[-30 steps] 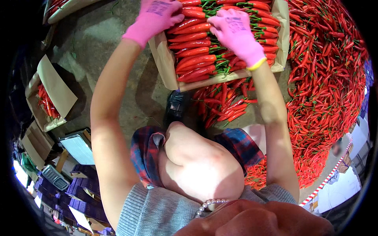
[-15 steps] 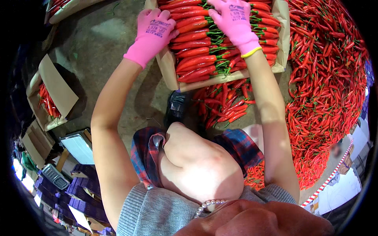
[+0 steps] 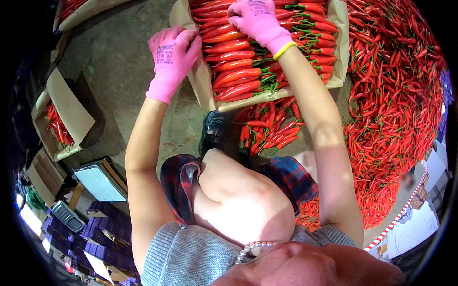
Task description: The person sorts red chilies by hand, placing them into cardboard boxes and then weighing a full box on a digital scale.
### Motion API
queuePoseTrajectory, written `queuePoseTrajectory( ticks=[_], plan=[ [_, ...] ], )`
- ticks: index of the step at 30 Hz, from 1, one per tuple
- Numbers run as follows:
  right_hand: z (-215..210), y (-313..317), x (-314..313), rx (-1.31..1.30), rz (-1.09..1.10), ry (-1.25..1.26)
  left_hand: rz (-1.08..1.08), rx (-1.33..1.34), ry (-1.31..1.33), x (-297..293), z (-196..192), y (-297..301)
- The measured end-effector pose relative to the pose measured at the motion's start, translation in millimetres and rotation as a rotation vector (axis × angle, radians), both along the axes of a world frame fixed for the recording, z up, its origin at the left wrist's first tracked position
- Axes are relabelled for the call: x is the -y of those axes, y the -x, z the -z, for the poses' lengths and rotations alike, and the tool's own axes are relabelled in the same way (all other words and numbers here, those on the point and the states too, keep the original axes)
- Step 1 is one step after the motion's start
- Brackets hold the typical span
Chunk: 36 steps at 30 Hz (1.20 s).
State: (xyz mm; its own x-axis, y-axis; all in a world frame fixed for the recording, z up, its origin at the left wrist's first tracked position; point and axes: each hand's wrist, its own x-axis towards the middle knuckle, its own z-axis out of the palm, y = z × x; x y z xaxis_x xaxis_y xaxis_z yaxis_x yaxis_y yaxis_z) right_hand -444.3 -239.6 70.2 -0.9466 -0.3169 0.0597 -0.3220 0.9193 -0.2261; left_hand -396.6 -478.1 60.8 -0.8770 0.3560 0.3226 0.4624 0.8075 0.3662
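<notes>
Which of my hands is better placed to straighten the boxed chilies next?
Probably your right hand: it is over the chili rows, while your left hand is out by the left side of the paper liner.

Short-sleeved grey knit top (image 3: pixel 188 255), red-and-blue checked bottoms (image 3: pixel 292 174), pearly bead necklace (image 3: pixel 246 249), black shoe (image 3: pixel 211 131), dark-printed pink gloves (image 3: pixel 160 89) on left hand (image 3: pixel 172 53) and right hand (image 3: pixel 255 20), yellow edge (image 3: pixel 285 50) at right cuff

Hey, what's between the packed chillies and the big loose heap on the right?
In the head view, brown paper at the box's edge separates the packed chillies from the heap, with some floor showing nearer the person.
</notes>
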Motion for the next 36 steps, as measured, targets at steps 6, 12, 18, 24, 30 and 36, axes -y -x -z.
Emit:
queuePoseTrajectory(
  ticks=[6,12,18,24,30,36],
  plan=[
    [20,-23,-44,-0.058,0.272,0.896,-0.094,-0.01,-0.204,38,-6,-20],
    [71,-38,-42,-0.137,0.016,0.868,-0.164,0.151,-0.34,39,13,-56],
    [62,-24,-62,0.147,0.246,1.034,-0.191,0.237,-0.331,43,14,-81],
    [30,-14,-53,0.311,0.272,1.092,-0.177,0.24,-0.402,41,4,-93],
    [-25,-88,-95,0.112,0.219,1.14,0.048,0.404,-0.565,28,-31,-129],
    [-19,-180,-113,0.143,0.624,1.421,0.729,0.676,-0.547,-29,-22,-171]
  ],
)
